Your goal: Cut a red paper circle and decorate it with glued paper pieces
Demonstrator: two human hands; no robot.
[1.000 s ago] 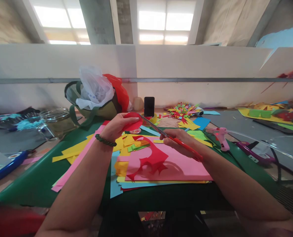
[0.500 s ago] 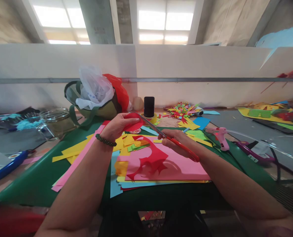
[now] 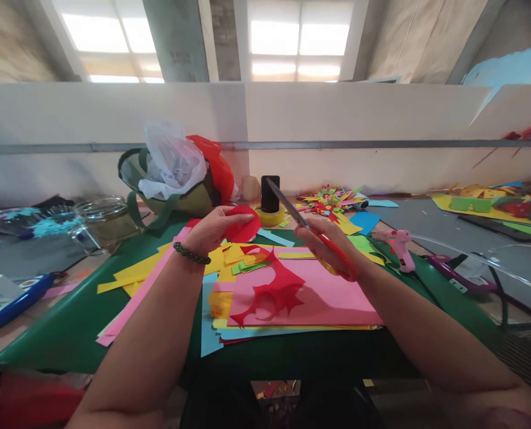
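My left hand (image 3: 211,229), with a dark bead bracelet on the wrist, pinches a round red paper piece (image 3: 244,226) held above the table. My right hand (image 3: 325,245) grips red-handled scissors (image 3: 310,229); their blades point up and to the left, clear of the red piece. Below the hands lies a pink sheet (image 3: 319,298) with a cut red paper remnant (image 3: 278,289) on it, on top of stacked coloured sheets.
A green mat (image 3: 68,328) covers the table. A pink glue gun (image 3: 399,247) lies to the right, a black phone (image 3: 270,193) stands behind on a yellow tape roll, a bag with plastic (image 3: 171,173) and a glass jar (image 3: 104,217) sit at left. Paper scraps (image 3: 332,202) are scattered behind.
The scissors have pulled away from the red piece and tilted upward, blades now pointing up-left. The red piece is free of the blades and shows as a round shape in my left hand.
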